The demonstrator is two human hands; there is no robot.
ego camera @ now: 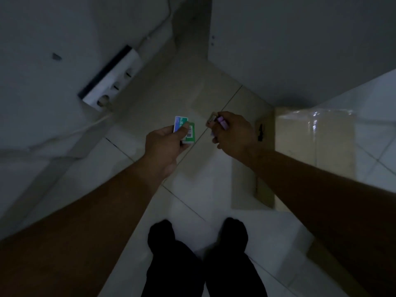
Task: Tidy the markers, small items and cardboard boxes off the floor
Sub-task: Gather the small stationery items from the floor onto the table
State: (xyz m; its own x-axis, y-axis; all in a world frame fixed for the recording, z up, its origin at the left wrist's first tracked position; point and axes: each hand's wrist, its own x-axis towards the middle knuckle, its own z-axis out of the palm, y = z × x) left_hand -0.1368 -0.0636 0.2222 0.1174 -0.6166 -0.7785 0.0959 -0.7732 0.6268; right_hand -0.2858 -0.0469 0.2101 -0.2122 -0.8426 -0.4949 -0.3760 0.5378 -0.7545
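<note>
Clamping its grip on two small blue and green cardboard packets [189,131], the left hand [164,145] is hovering above the pale tiled floor [192,202]; the right hand [234,135] is pinching small purple-capped items [222,123].

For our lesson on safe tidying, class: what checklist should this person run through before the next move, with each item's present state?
1. Left hand has a secure grip on the green and blue packs: ok.
2. Right hand has a secure grip on the purple markers: ok.
3. A hand is free to take the cardboard box off the floor: not ok, both hands are full.
4. The small dark item at the box's edge is identified: cannot tell, too dim.
5. The power strip cable lies away from the feet: ok.
</note>
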